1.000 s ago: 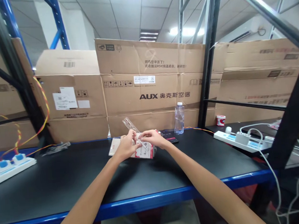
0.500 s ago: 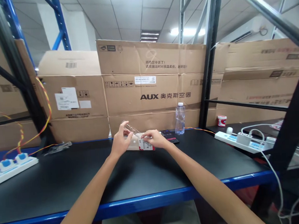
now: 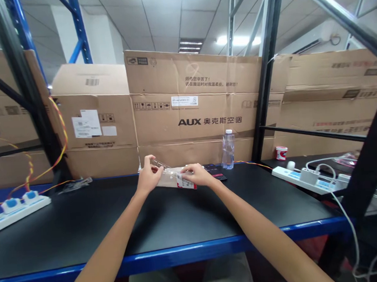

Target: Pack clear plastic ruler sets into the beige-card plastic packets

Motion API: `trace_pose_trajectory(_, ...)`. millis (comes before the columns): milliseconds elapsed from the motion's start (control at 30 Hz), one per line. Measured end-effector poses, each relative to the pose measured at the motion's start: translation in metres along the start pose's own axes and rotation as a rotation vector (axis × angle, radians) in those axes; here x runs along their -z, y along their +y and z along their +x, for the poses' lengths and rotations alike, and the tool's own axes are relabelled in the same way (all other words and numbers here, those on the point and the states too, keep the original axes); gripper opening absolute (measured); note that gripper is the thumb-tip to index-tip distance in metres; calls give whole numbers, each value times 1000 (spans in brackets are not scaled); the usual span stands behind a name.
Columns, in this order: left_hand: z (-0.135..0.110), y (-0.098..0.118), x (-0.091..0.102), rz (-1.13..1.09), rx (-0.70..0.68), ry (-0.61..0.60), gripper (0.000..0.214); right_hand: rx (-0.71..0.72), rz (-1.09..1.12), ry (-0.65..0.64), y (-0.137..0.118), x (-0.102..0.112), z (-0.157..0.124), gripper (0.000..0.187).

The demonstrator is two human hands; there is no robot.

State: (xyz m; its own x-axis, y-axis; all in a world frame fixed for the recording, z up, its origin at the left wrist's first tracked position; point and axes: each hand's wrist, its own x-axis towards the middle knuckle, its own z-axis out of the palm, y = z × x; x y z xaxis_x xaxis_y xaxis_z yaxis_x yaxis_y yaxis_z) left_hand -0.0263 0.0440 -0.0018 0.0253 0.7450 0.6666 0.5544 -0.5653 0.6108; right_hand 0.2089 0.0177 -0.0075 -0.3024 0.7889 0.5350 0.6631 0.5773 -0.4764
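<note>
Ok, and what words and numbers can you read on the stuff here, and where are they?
"AUX 奥克斯空调" on the big cardboard box.
"师傅您辛苦了!" higher on the same box.
"在搬运时对我温柔些,谢谢您!" just below that, with its first character unclear.
Too small to read: the white label on that box, the white labels on the box to its left, and the print on the package between the hands.

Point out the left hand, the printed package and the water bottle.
left hand (image 3: 148, 176), head view, back of the hand
printed package (image 3: 185, 183), head view, red-printed front
water bottle (image 3: 228, 154), head view, the bottle's body
</note>
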Motion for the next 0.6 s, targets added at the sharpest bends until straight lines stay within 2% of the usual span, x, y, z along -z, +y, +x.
trace_pose_trajectory(233, 3, -13, 4, 122, 71, -130, 39, -1, 21, -21, 5, -1, 0, 18)
trace_pose_trajectory(433, 5, -8, 9, 72, -22, -34, 36, 36, 38, -48, 9, -2, 1, 16)
trace_pose_trajectory(600, 12, -18, 20, 117, -54, -19, 28, 40, 32, -63, 15, -1, 3, 18)
